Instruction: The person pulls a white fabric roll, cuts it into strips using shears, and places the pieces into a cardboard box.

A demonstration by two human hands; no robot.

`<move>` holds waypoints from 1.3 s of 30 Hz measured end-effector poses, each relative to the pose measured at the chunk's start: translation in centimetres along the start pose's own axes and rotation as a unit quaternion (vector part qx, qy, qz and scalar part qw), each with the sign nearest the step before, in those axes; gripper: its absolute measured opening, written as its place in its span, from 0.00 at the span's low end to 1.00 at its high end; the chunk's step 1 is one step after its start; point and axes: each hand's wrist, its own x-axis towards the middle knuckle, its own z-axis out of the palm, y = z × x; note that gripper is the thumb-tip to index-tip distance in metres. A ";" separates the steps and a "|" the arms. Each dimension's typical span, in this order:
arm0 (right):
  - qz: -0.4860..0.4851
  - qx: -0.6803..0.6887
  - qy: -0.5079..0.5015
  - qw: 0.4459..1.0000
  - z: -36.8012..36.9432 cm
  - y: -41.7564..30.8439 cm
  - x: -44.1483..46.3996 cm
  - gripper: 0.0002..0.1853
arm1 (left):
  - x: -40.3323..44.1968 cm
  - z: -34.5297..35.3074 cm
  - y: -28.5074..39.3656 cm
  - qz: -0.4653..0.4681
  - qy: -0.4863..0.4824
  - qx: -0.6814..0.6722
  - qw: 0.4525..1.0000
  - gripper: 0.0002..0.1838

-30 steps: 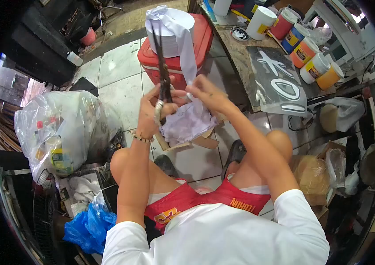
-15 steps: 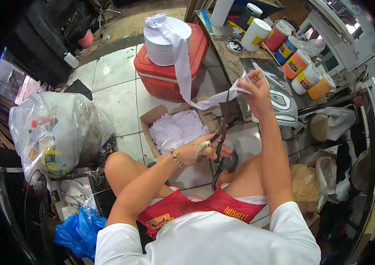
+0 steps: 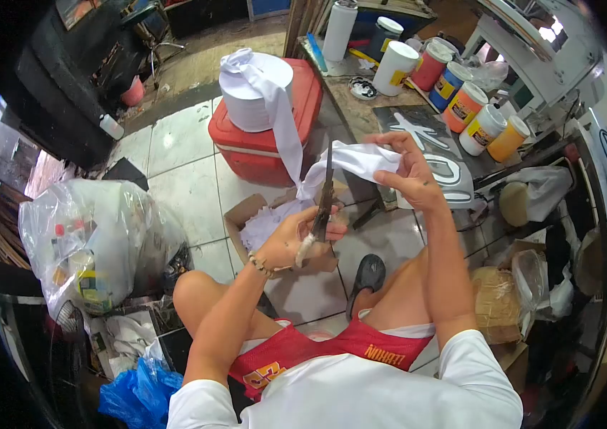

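Note:
My left hand (image 3: 300, 239) is wrapped round the handles of dark scissors (image 3: 327, 196), whose blades point up beside the white fabric strip (image 3: 364, 159). My right hand (image 3: 410, 174) pinches the strip's right end, spread wide between thumb and fingers. From there the strip runs left, past the blades, to a twisted part, then up to a white roll (image 3: 257, 96) on a red cooler (image 3: 267, 157). Below the hands, a cardboard box (image 3: 240, 209) holds white fabric pieces (image 3: 264, 227), partly hidden by my left hand.
Paint jars (image 3: 465, 107) and a dark sheet with white lettering (image 3: 432, 154) lie on the workbench (image 3: 350, 89) at the right. A clear bag of containers (image 3: 96, 239) stands at the left, a blue bag (image 3: 139, 397) below it. A taped package (image 3: 496, 304) is at the right.
My right hand has moved slightly down and now spreads the strip wider. My left hand has shifted left and up with the scissors, which now stand upright beside the strip.

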 end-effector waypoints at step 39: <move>0.160 0.063 -0.178 0.969 2.1 1.1 0.6 0.19 | -0.5 1.4 0.8 -0.037 -0.053 0.008 0.998 0.51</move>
